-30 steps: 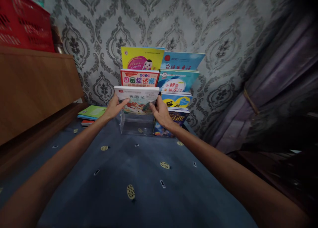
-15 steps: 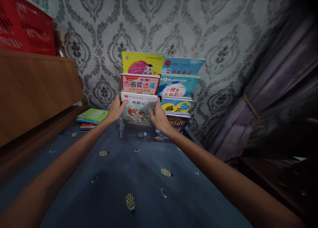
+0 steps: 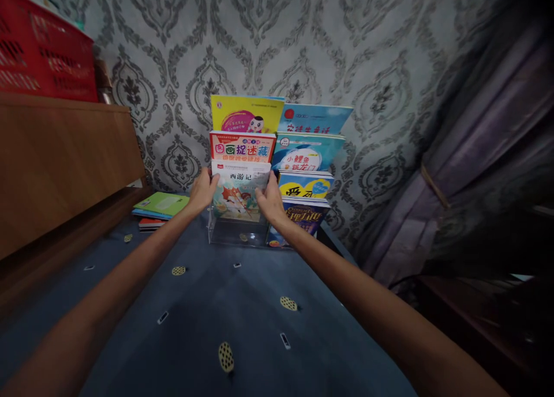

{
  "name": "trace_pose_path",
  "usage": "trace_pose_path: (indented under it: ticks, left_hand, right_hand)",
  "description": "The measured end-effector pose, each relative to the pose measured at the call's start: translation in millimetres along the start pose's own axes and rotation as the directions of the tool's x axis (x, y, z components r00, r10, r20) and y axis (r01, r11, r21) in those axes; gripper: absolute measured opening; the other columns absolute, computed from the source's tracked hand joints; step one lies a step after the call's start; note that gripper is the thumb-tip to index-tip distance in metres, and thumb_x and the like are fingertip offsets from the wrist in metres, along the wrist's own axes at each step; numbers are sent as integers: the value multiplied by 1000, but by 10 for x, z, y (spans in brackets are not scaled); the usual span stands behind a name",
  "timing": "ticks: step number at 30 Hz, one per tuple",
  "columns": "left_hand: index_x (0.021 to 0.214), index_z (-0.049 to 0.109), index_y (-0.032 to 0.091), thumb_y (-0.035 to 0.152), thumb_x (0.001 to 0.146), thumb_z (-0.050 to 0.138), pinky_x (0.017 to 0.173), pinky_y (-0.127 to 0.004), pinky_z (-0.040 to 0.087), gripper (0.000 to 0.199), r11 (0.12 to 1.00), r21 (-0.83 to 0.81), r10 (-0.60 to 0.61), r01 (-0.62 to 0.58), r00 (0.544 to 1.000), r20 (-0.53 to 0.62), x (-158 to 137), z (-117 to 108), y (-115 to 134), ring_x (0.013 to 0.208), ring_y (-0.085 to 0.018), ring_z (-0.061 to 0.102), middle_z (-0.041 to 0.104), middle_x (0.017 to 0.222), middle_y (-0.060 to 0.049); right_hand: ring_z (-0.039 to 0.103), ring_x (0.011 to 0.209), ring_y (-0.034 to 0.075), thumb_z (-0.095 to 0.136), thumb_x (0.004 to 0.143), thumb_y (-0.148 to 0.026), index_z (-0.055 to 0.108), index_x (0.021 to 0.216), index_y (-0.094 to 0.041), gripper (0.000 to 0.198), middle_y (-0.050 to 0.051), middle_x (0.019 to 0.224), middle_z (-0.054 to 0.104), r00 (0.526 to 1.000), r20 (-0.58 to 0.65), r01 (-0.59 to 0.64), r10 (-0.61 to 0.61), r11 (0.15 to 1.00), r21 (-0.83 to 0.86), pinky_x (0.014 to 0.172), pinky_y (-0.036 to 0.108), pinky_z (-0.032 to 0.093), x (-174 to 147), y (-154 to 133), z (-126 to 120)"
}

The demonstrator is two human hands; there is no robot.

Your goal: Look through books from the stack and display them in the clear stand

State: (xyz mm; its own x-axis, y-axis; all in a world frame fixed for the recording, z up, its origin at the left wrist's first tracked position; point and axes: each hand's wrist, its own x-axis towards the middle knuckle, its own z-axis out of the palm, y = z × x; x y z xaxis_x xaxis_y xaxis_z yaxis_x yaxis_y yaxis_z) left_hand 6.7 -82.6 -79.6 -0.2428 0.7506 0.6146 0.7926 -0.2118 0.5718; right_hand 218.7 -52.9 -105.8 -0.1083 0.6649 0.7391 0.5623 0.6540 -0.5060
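A white-topped picture book point(image 3: 237, 196) stands upright in the left column of a clear tiered book rack point(image 3: 223, 233). My left hand point(image 3: 203, 190) grips its left edge, the thumb on the front cover. On the opposite edge my right hand point(image 3: 270, 199) does the same, fingers hidden behind the book. Behind it rise a red-bordered book point(image 3: 241, 145) and a yellow book point(image 3: 246, 111). To the right are a dark blue book point(image 3: 305, 215), a yellow-and-blue book point(image 3: 303, 186), a teal book point(image 3: 309, 152) and a light blue book point(image 3: 318, 117), one above another.
A small stack of books point(image 3: 162, 203) lies left of the rack on the dark blue patterned cloth point(image 3: 255, 322). At the left stands a wooden cabinet point(image 3: 64, 160) with a red basket point(image 3: 47, 45) on top. A tied curtain point(image 3: 433, 183) hangs at the right.
The white-topped book sits slightly lower against the red-bordered book behind it, still between both hands. The whole view has shifted a little.
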Motion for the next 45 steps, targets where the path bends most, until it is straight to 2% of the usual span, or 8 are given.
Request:
trace_pose_path:
  ticks: [12, 17, 20, 25, 32, 36, 41, 45]
  left_hand:
    - [101, 54, 21, 30, 93, 49, 93, -46, 47, 13, 999, 39, 28, -26, 997, -66, 78, 89, 8, 106, -35, 65, 71, 98, -14]
    - [101, 55, 22, 33, 94, 49, 90, -48, 48, 14, 993, 115, -2, 5, 1000, -30, 58, 36, 56, 102, -37, 66, 70, 98, -15]
    - [101, 56, 21, 33, 92, 52, 90, -48, 48, 16, 988, 151, 11, -5, 999, -34, 72, -17, 85, 105, -37, 65, 69, 105, -16]
    - [108, 56, 22, 28, 86, 59, 90, -46, 49, 23, 997, 64, 47, -44, 998, -41, 163, -41, 56, 101, -34, 66, 71, 103, -12]
    - [95, 62, 22, 27, 86, 56, 90, -43, 49, 12, 994, 26, 103, -102, 992, -66, 284, 23, -46, 101, -31, 66, 73, 99, -10]
    - [86, 63, 21, 30, 86, 55, 90, -42, 49, 12, 996, 47, 84, -82, 996, -34, 334, 45, -65, 99, -31, 66, 73, 95, -12]
    - [83, 63, 20, 29, 88, 51, 92, -44, 48, 15, 998, 49, 47, -46, 999, -14, 343, 79, -58, 101, -33, 65, 73, 93, -13]
    - [85, 62, 21, 29, 89, 52, 92, -43, 48, 13, 999, 23, 35, -35, 999, -11, 318, 77, -39, 104, -33, 64, 71, 93, -13]
  right_hand:
    - [42, 138, 38, 49, 78, -21, 26, 152, -8, 78, 25, 147, 45, 995, -65, -75, 75, 997, 0, 114, 63, 34, 47, -1, 116]
    - [42, 137, 39, 49, 79, -21, 25, 153, -10, 78, 24, 145, 46, 995, -63, -73, 73, 997, -8, 112, 62, 37, 45, -4, 113]
    - [43, 136, 38, 48, 79, -21, 25, 152, -8, 78, 25, 144, 45, 997, -45, -65, 63, 997, -39, 114, 60, 35, 36, -6, 97]
    - [45, 131, 39, 49, 78, -21, 22, 154, -11, 81, 22, 135, 50, 998, -44, -40, 38, 998, -46, 111, 63, 36, 39, -1, 93]
    - [46, 125, 41, 51, 77, -23, 25, 153, -8, 82, 21, 125, 48, 994, -87, -60, 59, 998, -12, 110, 63, 37, 42, -27, 162]
    - [45, 123, 42, 50, 75, -22, 31, 149, -3, 78, 23, 122, 48, 992, -97, -83, 79, 996, -40, 109, 61, 38, 48, -19, 194]
    - [48, 119, 41, 50, 74, -21, 31, 149, -9, 78, 20, 119, 50, 993, -102, -71, 67, 997, -29, 107, 63, 39, 80, 14, 204]
    - [49, 118, 41, 50, 74, -21, 32, 149, -6, 79, 22, 119, 50, 993, -92, -80, 76, 996, -36, 107, 63, 39, 76, 8, 194]
